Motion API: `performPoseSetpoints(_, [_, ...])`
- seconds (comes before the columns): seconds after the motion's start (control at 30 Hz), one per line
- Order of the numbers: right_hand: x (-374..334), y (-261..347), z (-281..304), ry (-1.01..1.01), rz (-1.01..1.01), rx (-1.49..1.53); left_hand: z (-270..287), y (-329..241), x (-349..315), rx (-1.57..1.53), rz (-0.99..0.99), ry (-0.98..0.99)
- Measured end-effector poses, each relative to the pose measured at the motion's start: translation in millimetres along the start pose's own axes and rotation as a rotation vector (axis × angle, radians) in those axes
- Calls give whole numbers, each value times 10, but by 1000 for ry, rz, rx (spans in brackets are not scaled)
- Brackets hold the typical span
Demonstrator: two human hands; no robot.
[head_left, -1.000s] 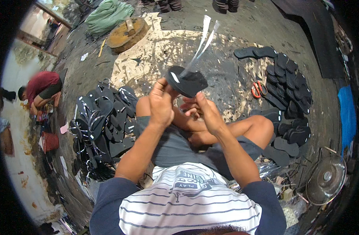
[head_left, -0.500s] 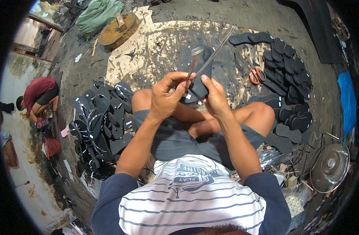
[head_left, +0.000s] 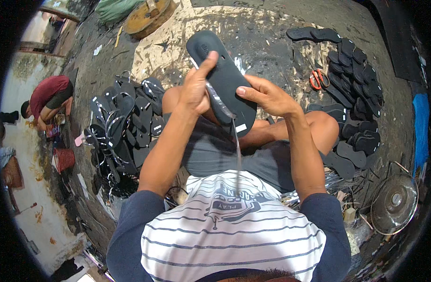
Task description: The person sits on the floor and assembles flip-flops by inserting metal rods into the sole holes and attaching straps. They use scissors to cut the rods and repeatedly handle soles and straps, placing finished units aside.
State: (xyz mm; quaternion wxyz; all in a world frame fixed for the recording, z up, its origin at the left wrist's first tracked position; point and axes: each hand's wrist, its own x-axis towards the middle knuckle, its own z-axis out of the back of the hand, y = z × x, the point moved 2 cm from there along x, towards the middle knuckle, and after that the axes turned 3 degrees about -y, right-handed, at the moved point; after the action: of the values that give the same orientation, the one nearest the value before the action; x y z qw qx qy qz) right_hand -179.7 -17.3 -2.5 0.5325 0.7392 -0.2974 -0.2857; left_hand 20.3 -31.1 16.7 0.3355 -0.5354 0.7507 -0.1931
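Over my lap I hold a black flip-flop sole (head_left: 229, 82), tilted with its far end to the left and a small white label at its near end. My left hand (head_left: 195, 91) grips its left edge, thumb pressed on the top face. Around the right edge my right hand (head_left: 274, 98) is closed, its thumb also on top; its fingers underneath are partly hidden. A shiny dark strap (head_left: 217, 101) runs along the sole's left side to a spot near the label. Its thin loose end trails toward my shirt, blurred by motion.
A heap of strapped black sandals (head_left: 117, 117) lies left of my knee. Black soles (head_left: 359, 75) are stacked at the right, beside orange-handled scissors (head_left: 319, 80). A round fan guard (head_left: 395, 199) is at lower right. Another person (head_left: 51, 96) crouches far left.
The sole has come up and turned its top face toward me. The strap, earlier pinched in my left hand with its ends pointing away, now trails toward me. Both hands now grip the sole.
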Motion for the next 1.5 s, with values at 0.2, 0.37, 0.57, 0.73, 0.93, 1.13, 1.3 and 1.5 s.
performPoseSetpoints(0.2, [-178, -60, -42, -758, 374, -203, 182, -335, 194, 53, -269, -203])
performPoseSetpoints(0.37, [-172, 176, -133, -1080, 556, -363, 108, -105, 100, 110, -303, -220])
performPoseSetpoints(0.57, [87, 382, -260, -761, 308, -463, -95, 120, -177, 362, -230, -111])
performPoseSetpoints(0.73, [38, 531, -336, -795, 418, -795, -179, 107, -231, 449, -311, -106])
performPoseSetpoints(0.93, [66, 501, -372, -852, 529, -893, -223, 94, -259, 582, -382, -98])
performPoseSetpoints(1.13, [102, 480, -334, -818, 548, -939, -291, 66, -330, 742, -427, -105])
performPoseSetpoints(1.3, [136, 493, -320, -768, 606, -936, -311, 45, -343, 784, -438, -117])
performPoseSetpoints(1.5, [153, 522, -249, -645, 588, -991, -300, 63, -329, 889, -506, -142])
